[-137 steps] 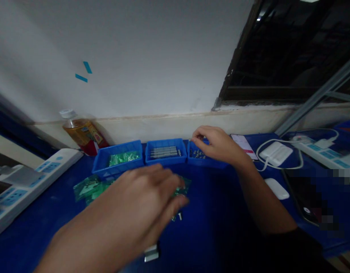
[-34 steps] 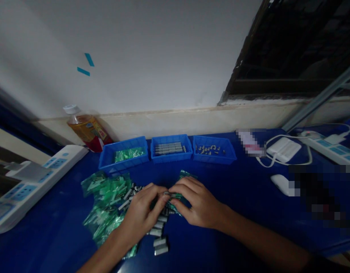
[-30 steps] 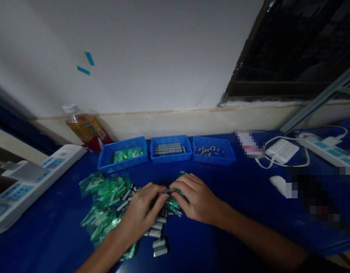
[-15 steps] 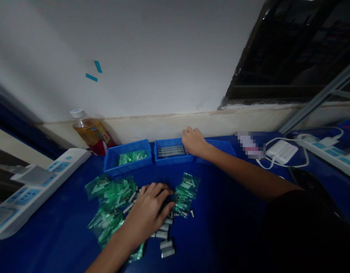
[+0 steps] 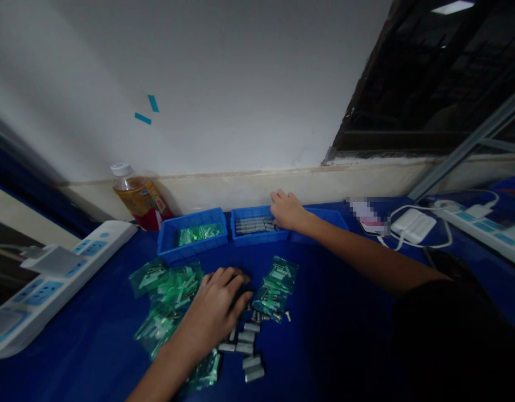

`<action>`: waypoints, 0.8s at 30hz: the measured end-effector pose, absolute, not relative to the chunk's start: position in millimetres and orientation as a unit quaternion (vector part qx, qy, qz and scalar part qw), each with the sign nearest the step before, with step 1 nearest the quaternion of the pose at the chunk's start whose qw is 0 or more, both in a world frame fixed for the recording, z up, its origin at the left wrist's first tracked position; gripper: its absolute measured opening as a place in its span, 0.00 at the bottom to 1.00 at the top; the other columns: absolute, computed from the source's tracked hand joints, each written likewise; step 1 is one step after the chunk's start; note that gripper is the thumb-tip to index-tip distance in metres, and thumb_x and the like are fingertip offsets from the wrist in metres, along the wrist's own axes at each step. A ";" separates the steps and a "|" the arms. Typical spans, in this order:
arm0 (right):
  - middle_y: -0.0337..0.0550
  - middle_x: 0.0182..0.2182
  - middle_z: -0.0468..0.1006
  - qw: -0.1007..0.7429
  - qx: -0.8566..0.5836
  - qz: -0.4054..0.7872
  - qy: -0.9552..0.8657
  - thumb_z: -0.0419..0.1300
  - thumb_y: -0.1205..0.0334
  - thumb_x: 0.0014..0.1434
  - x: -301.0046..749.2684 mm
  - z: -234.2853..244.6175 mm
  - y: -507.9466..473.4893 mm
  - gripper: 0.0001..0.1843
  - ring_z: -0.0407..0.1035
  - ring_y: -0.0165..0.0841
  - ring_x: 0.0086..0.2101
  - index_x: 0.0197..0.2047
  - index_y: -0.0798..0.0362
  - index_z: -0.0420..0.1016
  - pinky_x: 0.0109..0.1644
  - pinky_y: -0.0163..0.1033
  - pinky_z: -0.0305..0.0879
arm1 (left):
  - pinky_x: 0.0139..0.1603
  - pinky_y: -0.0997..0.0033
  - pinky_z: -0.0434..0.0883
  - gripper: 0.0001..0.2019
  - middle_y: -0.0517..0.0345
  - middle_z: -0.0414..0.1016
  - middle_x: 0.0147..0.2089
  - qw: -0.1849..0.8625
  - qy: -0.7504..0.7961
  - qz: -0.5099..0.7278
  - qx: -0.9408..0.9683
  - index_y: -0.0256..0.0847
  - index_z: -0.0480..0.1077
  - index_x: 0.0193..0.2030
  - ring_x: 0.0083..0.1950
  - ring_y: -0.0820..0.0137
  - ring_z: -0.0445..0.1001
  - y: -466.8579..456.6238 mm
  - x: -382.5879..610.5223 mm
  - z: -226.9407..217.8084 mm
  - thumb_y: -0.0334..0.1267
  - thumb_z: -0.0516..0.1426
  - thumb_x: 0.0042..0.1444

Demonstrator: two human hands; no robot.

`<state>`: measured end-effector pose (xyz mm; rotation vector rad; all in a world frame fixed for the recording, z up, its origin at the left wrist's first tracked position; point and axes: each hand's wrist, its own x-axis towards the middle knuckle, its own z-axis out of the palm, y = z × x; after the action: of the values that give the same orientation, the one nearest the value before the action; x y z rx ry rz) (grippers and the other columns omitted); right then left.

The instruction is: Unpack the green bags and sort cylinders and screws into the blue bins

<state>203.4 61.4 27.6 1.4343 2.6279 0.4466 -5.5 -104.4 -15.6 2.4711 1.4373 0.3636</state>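
My left hand [image 5: 219,301] rests palm down among loose metal parts on the blue table, its thumb apart from the bent fingers. Beside and below it lie short grey metal blocks [image 5: 244,347] and small metal screws [image 5: 254,325]. Green-tinted plastic bags [image 5: 169,296] of slim metal pieces spread to its left; another green bag [image 5: 278,282] lies to its right. My right hand [image 5: 287,211] is curled at the right end of the middle blue bin [image 5: 261,239], which holds rows of grey metal pieces [image 5: 251,224]. Its fingertips are hidden, and so is anything they grip.
A blue bin [image 5: 194,250] with green bags stands left of the middle one; a third blue bin [image 5: 333,216] is partly behind my right forearm. A drink bottle [image 5: 141,198] stands by the wall. White power strips [image 5: 52,285] and a charger with cable [image 5: 413,224] flank the work area.
The view has shifted slightly. My left hand has drawn back a little to the left, uncovering more metal parts by the right-hand bag. My right hand stays at the middle bin.
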 end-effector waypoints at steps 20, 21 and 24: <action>0.55 0.50 0.64 0.070 0.390 0.095 0.913 0.63 0.62 0.53 201.9 29.3 65.9 0.12 0.58 0.44 0.50 0.42 0.55 0.76 0.48 0.43 0.62 | 0.48 0.55 0.64 0.12 0.54 0.68 0.51 0.149 0.497 0.124 0.846 0.47 0.66 0.50 0.49 0.61 0.66 -99.4 -13.2 -22.6 0.40 0.47 0.64; 0.54 0.48 0.65 0.065 0.391 0.090 0.914 0.63 0.62 0.53 203.4 29.0 66.0 0.12 0.59 0.44 0.49 0.41 0.55 0.76 0.47 0.42 0.63 | 0.48 0.56 0.64 0.12 0.54 0.68 0.50 0.146 0.498 0.123 0.846 0.47 0.66 0.50 0.49 0.61 0.66 -99.5 -13.2 -21.7 0.39 0.47 0.64; 0.52 0.47 0.65 0.038 0.398 0.068 0.914 0.63 0.58 0.54 209.8 30.1 67.6 0.09 0.61 0.41 0.48 0.37 0.53 0.78 0.50 0.41 0.61 | 0.47 0.57 0.64 0.12 0.54 0.69 0.48 0.131 0.506 0.115 0.845 0.45 0.67 0.49 0.48 0.61 0.67 -99.8 -12.1 -18.1 0.37 0.47 0.63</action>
<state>209.8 67.6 30.1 1.2197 2.8041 0.2090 -12.1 -99.8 -18.1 2.4527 1.4705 0.3330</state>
